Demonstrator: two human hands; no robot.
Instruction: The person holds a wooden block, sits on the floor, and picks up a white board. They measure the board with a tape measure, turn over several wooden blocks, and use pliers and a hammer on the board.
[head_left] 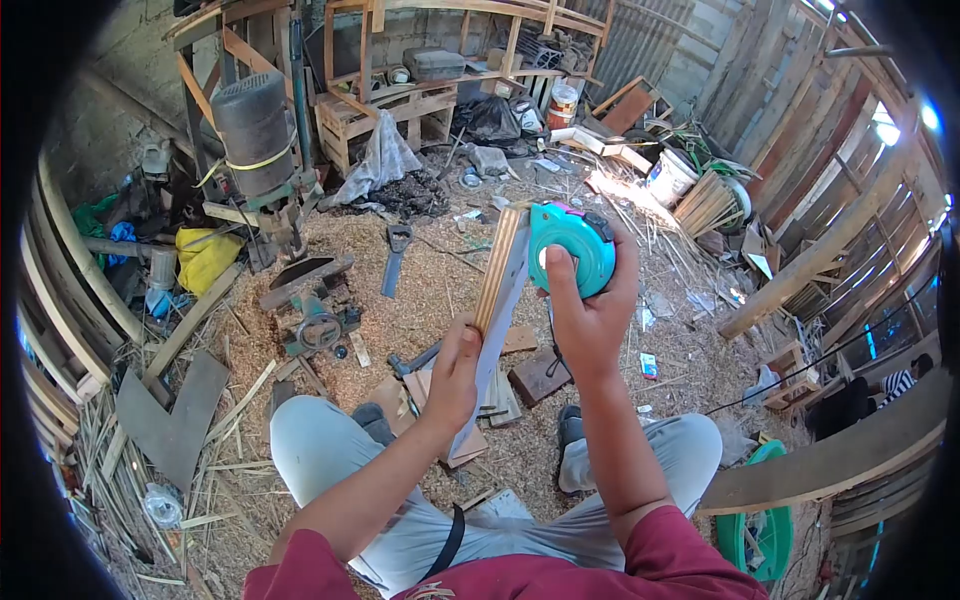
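Observation:
Upright in front of me stands a narrow plywood board point(497, 265), its layered edge facing left and its pale face turned right. My left hand point(455, 375) is wrapped round the board's lower half. A teal tape measure point(590, 258) is gripped in my right hand point(592, 325), thumb across its round centre. The tape's case sits right at the board's top end. Below my hands, between my knees, a hammer point(408, 366) lies by some wood offcuts and a dark wooden block point(540, 376). Farther off, a handsaw point(394, 265) rests on the shavings.
A machine with a large motor point(255, 130) and a metal vise point(318, 330) stand at left. At lower right are a long plank point(830, 460) and a green basin point(735, 545). Another person's striped sleeve point(898, 383) shows at far right. Wood shavings and scraps cover the floor.

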